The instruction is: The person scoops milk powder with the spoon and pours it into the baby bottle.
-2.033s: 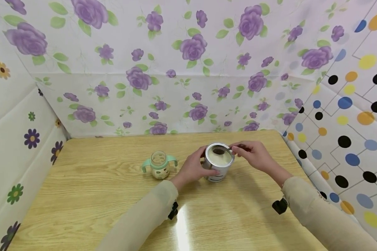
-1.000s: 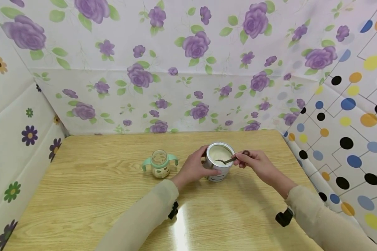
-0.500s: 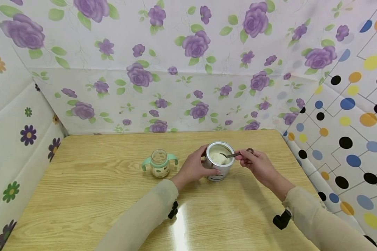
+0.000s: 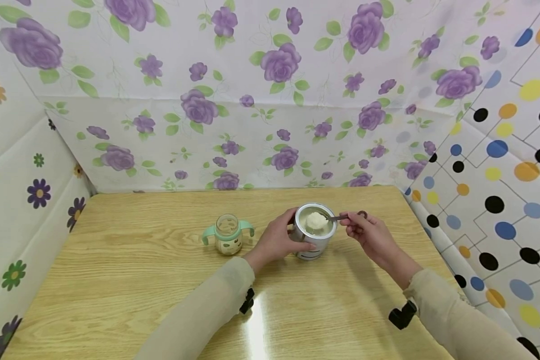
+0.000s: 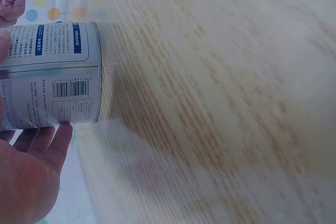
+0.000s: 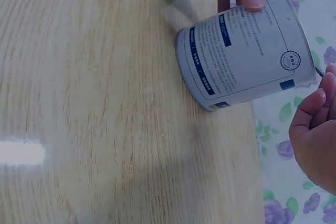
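Your left fingers (image 4: 302,247) wrap the can (image 4: 320,245); right fingers (image 4: 360,223) pinch the spoon (image 4: 338,218), powder (image 4: 317,220) heaped on it.

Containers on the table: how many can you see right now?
2. The can is in the grip of the left hand; the two-handled bottle stands to the left of that hand. Something small behind the can could be hidden.

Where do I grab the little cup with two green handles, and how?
Probably by the left green handle, coming from the left: it curves out and down from the upright cup. The left hand and tin crowd the other side.
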A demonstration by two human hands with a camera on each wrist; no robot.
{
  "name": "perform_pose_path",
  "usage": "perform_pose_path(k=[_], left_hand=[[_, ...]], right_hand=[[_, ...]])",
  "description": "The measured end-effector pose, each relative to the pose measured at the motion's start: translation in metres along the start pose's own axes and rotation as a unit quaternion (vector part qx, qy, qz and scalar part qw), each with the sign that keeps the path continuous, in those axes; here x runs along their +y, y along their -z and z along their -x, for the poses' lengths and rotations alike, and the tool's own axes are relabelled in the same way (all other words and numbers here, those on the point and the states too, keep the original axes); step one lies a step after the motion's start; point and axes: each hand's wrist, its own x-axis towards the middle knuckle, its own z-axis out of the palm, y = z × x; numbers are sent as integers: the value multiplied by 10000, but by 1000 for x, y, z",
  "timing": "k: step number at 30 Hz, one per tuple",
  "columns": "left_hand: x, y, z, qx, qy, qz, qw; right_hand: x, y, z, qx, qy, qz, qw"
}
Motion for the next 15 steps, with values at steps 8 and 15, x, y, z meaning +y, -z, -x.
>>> perform_pose_path(k=[8, 15], left_hand=[[1, 1, 0, 8, -9, -52, 10000], [1, 1, 0, -12, -13, -90, 10000]], right_hand=[[1, 2, 1, -37, 70, -114, 9999], [2, 2, 1, -46, 173, -126, 9998]])
